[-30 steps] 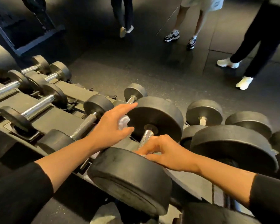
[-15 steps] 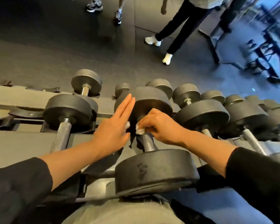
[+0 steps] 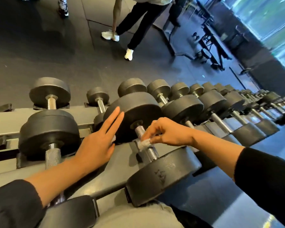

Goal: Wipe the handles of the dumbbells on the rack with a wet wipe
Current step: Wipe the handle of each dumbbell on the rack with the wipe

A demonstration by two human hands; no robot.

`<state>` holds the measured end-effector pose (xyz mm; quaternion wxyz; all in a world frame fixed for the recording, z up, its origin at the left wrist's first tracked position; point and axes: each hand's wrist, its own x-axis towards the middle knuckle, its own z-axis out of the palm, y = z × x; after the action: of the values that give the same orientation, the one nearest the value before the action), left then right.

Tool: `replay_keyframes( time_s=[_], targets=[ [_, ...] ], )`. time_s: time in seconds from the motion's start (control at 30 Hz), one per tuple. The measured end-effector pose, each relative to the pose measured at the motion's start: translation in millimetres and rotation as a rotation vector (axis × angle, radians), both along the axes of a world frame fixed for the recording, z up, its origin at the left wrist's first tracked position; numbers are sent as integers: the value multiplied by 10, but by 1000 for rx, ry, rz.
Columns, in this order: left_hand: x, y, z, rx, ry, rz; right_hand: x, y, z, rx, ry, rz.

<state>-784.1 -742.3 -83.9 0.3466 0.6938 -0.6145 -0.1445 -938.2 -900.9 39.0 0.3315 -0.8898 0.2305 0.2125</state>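
- My right hand (image 3: 169,132) pinches the wet wipe (image 3: 144,143) between curled fingertips and presses it onto the knurled handle (image 3: 146,140) of the big dumbbell (image 3: 155,145) lying on the near tier of the rack (image 3: 5,119).
- The wipe is bunched small and sits about midway along that handle, between the far weight head and the near one.
- My left hand (image 3: 97,142) is flat with fingers straight and together, holding nothing; its fingertips reach the far weight head of the same dumbbell, though I cannot tell if they touch it or just hover.
- I judge the step in hand to be wiping this one handle, with the bare knurling above and below the wipe yet to be covered.
- The next move, I think, calls for sliding the wipe along the bar to each head and working it round the underside, which is hidden from my view.
- The neighbour dumbbell (image 3: 51,140) to the left and the long row of dumbbells (image 3: 237,104) running off to the right look like work left to do.
- People's legs stand on the floor beyond the rack, well apart from my hands.
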Motion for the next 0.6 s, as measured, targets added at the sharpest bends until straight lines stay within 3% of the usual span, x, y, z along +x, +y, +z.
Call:
replay_keyframes(
  time_s=[0.13, 0.3, 0.6],
  targets=[
    [-3, 26, -78, -41, 35, 5, 193, 106, -80, -294, -115, 92],
    [-19, 32, -90, -20, 41, -3, 254, 112, -222, -471, 134, 424],
    [-12, 57, -88, -40, 77, -63, 142, 182, 21, -212, 290, 251]
  ],
)
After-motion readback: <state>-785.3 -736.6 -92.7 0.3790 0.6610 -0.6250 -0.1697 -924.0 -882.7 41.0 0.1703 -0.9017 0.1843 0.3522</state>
